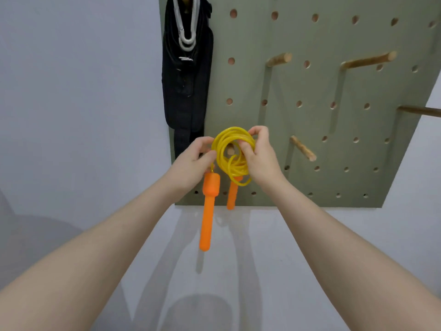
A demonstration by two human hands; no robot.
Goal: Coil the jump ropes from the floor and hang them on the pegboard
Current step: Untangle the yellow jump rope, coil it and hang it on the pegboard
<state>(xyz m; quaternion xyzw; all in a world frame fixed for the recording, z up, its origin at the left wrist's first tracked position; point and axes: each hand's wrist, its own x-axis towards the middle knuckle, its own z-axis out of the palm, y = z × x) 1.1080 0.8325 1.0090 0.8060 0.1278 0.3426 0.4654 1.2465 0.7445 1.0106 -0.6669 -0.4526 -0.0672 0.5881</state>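
Currently, the left hand [195, 158] and right hand [259, 155] pinch opposite sides of the coiled yellow jump rope [232, 152] against the green pegboard [310, 115], orange handles [208, 211] hanging below.

glossy plastic rope [235, 149], matt pegboard [310, 130], seemingly wooden pegs [303, 148]

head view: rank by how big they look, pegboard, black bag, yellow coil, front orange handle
1. pegboard
2. black bag
3. and 4. yellow coil and front orange handle: too alike to rank; the handle hangs nearer the camera.
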